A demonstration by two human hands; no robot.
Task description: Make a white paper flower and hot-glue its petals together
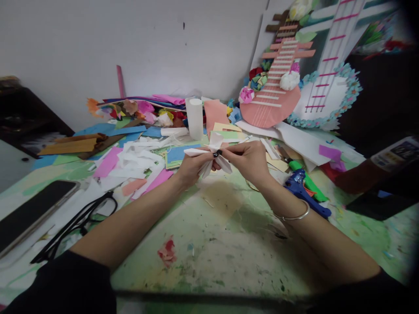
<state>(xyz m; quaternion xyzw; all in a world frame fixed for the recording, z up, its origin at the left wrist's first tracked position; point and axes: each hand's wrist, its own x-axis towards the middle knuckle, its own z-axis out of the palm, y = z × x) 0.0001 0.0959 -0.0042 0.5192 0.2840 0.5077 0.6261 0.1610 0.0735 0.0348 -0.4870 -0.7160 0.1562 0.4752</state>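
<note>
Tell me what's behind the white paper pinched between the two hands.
Beyond the white paper lie green paper, a cream sheet and, leftward, a standing white roll. Whatever it directly covers cannot be seen.

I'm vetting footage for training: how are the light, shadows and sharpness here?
Head view: dim, soft light; shadows on the tabletop below the left hand and right hand; folded white paper readable but soft in detail; phone stretched towards the left edge; upper right corner lost in black.

The folded paper looks matt, the metal bangle glossy.
</note>
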